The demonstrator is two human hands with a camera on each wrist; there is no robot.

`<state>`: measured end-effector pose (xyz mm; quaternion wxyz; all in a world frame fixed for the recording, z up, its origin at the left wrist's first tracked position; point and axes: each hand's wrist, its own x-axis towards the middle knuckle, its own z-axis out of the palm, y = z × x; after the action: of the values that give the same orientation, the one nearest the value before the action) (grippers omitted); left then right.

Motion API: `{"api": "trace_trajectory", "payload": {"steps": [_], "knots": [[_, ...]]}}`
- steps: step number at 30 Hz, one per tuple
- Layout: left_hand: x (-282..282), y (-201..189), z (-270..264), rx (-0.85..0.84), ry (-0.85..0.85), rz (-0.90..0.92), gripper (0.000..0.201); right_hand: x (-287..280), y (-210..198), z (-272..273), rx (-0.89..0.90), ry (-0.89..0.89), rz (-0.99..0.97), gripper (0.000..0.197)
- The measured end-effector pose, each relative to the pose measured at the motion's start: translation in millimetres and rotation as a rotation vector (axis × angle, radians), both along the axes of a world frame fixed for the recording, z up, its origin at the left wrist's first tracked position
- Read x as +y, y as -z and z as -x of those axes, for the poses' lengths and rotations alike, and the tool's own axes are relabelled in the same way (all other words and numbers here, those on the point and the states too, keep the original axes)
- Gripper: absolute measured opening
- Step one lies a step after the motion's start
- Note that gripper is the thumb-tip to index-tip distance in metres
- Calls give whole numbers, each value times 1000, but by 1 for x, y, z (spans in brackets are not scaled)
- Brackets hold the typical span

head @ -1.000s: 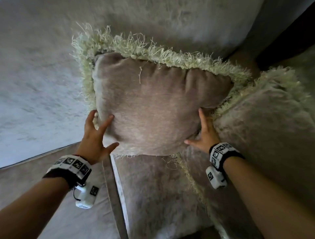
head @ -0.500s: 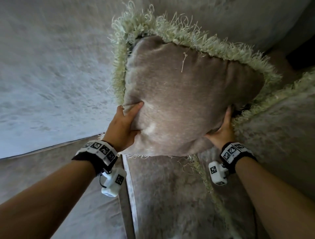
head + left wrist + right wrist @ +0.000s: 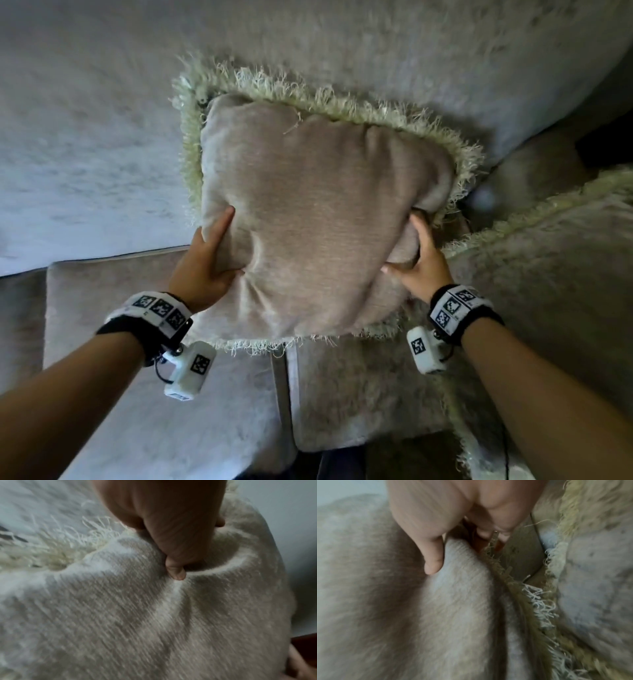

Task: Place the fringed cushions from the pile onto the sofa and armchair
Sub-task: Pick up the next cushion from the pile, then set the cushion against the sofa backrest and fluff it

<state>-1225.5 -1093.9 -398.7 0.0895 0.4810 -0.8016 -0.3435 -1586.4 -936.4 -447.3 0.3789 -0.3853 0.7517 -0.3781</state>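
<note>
Step in hand, as it read: seating one fringed cushion (image 3: 318, 219) against the sofa backrest (image 3: 102, 120). Left hand (image 3: 202, 270) gripped the cushion's left edge, thumb dug into the fabric and fingers wrapped behind. Right hand (image 3: 419, 270) held the right lower edge, thumb on the front face, fingers tucked behind by the fringe. Both hands were closed on the cushion, neither free.

The cushion leaned upright on the backrest, its bottom fringe at the seat cushion (image 3: 164, 428), over the seat seam.

Next move probably called for settling the base onto the seat, then freeing both grips without tipping it forward.

Room: a second fringed cushion (image 3: 548, 274) sat just beside on the right, its fringe touching or nearly touching the held one; hard to tell which. Right-hand fingers were wedged in that gap, so pulling out there looked tight. The left side had open backrest and seat. The front seat edge lay below the wrists.
</note>
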Motion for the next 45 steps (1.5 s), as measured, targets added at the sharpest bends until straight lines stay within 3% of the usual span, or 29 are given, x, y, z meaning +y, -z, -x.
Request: {"api": "trace_trajectory", "payload": {"steps": [4, 8, 11, 16, 21, 31, 39, 45], "knots": [[23, 40, -42, -6, -12, -135, 115, 3, 35, -41, 7, -206, -145, 120], [25, 65, -53, -7, -89, -165, 116, -11, 55, -58, 55, -204, -222, 130], [20, 73, -57, -1, -42, -154, 117, -15, 64, -52, 135, -189, -278, 142], [24, 68, -57, -36, -1, -138, 124, -11, 68, -55, 238, -177, -319, 146], [39, 34, -56, -64, 86, -166, 128, 8, 28, -69, 389, -182, -452, 118], [60, -65, -102, 74, -9, -47, 123, 5, -116, -108, 518, -206, -272, 113], [76, -121, -151, 8, -137, 54, 123, -25, -166, -147, 521, -302, -229, 108], [71, -146, -213, -36, -243, 110, 121, -56, -182, -208, 506, -369, -157, 110]]}}
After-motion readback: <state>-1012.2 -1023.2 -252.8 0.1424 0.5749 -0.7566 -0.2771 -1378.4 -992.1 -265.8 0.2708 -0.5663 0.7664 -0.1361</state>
